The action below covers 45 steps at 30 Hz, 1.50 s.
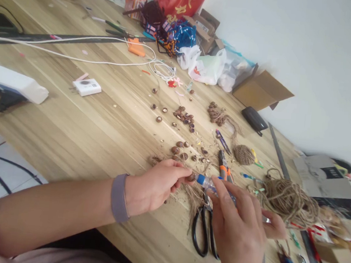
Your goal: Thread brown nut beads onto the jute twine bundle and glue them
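My left hand [158, 185] is closed in a pinch on a small brown bead [191, 177] with jute strands hanging below it. My right hand [241, 224] is wrapped round a clear glue tube with a blue tip [205, 181], and that tip points at the bead. Black-handled scissors [203, 229] lie on the table under both hands. A grey band sits on my left wrist.
Loose brown beads [183, 116] are scattered on the wooden table [79, 130]. Orange-handled pliers [223, 168], a jute ball [243, 154] and a jute tangle [290, 198] lie right. White cables, a charger [87, 86], bags and cardboard boxes [262, 90] lie beyond.
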{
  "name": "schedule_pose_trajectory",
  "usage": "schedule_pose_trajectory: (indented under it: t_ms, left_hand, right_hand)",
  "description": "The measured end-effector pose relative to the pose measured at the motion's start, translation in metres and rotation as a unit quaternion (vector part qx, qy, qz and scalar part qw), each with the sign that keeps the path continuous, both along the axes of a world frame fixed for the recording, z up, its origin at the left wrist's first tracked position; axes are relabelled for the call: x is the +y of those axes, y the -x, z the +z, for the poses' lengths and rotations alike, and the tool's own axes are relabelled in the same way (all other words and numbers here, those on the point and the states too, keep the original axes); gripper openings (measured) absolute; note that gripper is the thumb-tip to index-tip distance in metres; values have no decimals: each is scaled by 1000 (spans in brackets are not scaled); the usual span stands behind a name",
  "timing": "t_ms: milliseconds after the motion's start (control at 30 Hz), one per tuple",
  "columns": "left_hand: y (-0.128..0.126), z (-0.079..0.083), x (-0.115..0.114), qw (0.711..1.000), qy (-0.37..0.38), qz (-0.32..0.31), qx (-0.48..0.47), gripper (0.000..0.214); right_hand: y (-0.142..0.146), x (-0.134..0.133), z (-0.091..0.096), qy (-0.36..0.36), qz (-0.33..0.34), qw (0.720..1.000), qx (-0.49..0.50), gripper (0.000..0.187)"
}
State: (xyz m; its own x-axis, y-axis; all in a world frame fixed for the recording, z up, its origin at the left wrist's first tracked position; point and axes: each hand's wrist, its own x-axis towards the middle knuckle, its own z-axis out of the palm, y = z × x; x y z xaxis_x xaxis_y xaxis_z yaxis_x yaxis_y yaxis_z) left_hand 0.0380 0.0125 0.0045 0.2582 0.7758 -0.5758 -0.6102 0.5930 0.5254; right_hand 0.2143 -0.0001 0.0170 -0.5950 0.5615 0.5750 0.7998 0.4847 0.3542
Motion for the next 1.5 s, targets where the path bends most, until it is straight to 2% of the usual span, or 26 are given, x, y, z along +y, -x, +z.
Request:
schedule_pose_trajectory:
  t_ms: [333,500,1100,1500]
  left_hand:
    - [0,1,0,1000,-5,-6,5,12]
    - [0,0,0,1000,-19,-7,0,14]
    - [0,-3,0,999,-35,-22,-3,13]
    - [0,-4,0,999,-40,-27,-8,13]
  right_hand:
    - [3,-3,0,8,-22,1000,19,25]
    - [-6,2,-1,-3,-4,1000,-1,32]
    - [-8,2,0,-2,2,1000,10,25]
    - [-13,3,2,37,27,999,14,43]
